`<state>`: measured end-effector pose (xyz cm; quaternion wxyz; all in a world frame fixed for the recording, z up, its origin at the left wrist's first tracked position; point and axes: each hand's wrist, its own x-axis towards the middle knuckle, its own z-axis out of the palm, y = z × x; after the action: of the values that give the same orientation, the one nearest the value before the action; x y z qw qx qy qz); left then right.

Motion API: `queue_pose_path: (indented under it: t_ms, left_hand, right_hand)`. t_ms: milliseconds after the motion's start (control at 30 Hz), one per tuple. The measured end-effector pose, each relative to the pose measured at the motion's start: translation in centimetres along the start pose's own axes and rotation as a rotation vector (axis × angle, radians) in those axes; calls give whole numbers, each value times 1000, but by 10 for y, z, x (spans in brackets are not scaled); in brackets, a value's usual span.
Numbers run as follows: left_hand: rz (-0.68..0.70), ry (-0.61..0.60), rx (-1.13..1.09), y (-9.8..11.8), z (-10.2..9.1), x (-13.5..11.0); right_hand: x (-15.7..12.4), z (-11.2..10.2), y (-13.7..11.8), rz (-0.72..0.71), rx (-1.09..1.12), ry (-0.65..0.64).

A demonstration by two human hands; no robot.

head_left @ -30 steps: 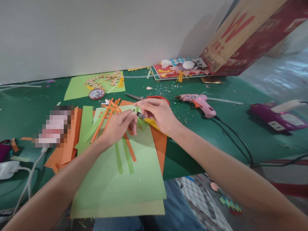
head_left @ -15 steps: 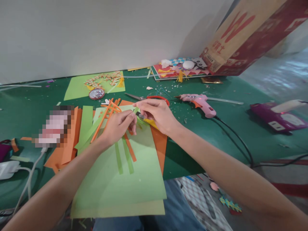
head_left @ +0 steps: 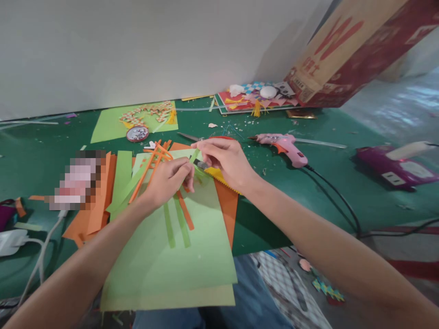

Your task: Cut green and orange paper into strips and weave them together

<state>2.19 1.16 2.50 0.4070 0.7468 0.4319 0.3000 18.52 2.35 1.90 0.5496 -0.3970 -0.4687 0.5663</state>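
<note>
A narrow green paper strip [head_left: 195, 156] runs between my two hands. My left hand [head_left: 173, 176] is closed in a pinch on its lower end, while the fingertips of my right hand [head_left: 228, 160] pinch its upper end. Below the hands lie light green paper sheets [head_left: 202, 260], with loose green strips [head_left: 181, 219] and an orange strip [head_left: 186, 210] on them. Several orange paper strips [head_left: 140, 176] cross behind my left hand. Under my right hand show a utility knife [head_left: 200, 164] and a yellow toothed strip [head_left: 222, 177], both partly hidden.
Scissors [head_left: 188, 136] lie just beyond my hands. A pink glue gun [head_left: 288, 146] with a black cord rests to the right. Folded orange paper [head_left: 101, 196] and a blurred-out phone [head_left: 77, 183] are at left. A round container [head_left: 137, 133] and a paper bag [head_left: 329, 59] stand farther back.
My right hand has shifted slightly right and up, and more of the green strip shows between the hands. My left hand has hardly moved.
</note>
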Motion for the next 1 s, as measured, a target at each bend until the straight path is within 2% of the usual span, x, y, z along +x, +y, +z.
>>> queue_pose_path:
  t_ms: [267, 600, 800, 1000]
  left_hand:
    - [-5, -8, -26, 0, 0, -1]
    - [-3, 7, -62, -1, 2, 0]
    - [-73, -71, -323, -3, 0, 3]
    - [-105, -145, -426, -6, 0, 3]
  right_hand:
    - [2, -1, 0, -53, 4, 29]
    - [1, 1, -1, 65, -63, -120]
    - [1, 0, 0, 42, -60, -119]
    - [1, -1, 1, 58, -73, -115]
